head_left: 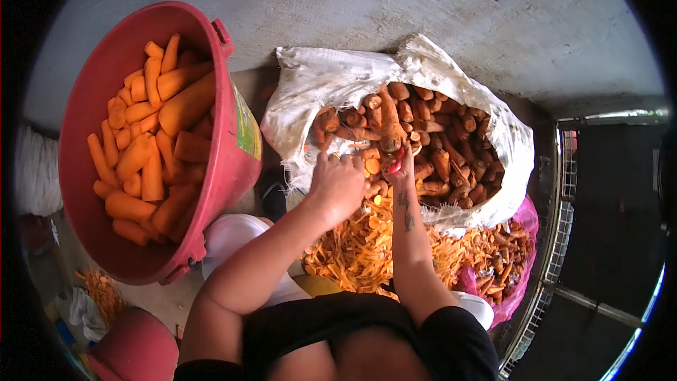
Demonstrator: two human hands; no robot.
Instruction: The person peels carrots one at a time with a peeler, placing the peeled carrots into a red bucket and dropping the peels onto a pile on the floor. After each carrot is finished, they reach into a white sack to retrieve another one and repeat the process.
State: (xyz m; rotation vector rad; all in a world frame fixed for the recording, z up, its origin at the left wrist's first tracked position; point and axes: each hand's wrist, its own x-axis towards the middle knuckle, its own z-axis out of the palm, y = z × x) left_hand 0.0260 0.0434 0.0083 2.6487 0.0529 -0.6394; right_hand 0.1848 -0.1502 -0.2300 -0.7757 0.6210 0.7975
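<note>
Both grips at the mouth of a carrot sack

The right grip [400, 168] is closed around a red tool [397, 161], whose working end is too small to make out. A large unpeeled carrot [390, 121] lies just beyond this grip, its thick end nearest the fingers; whether they touch cannot be told. The left grip [340, 185] is beside it, back of the hand up and fingers bent; I cannot tell whether it is clamped on anything. Bright orange cut ends [371, 166] show between the two grips.

Around and beyond both grips opens the white sack [328, 70], filled with brownish, unpeeled carrots [441, 162]. Below the grips, on the near side of the sack, lies a heap of orange peelings [356, 254]. Near and to the right of it, a pink bag [526, 214] holds darker carrot scraps [499, 261].

Well to the left of the left grip stands a big red tub [236, 169], tilted in view, with many peeled carrots [134, 160] inside. Farther off, to the lower left, are a smaller red bucket [137, 344] and a small pile of shreds [104, 298] on the floor.
</note>
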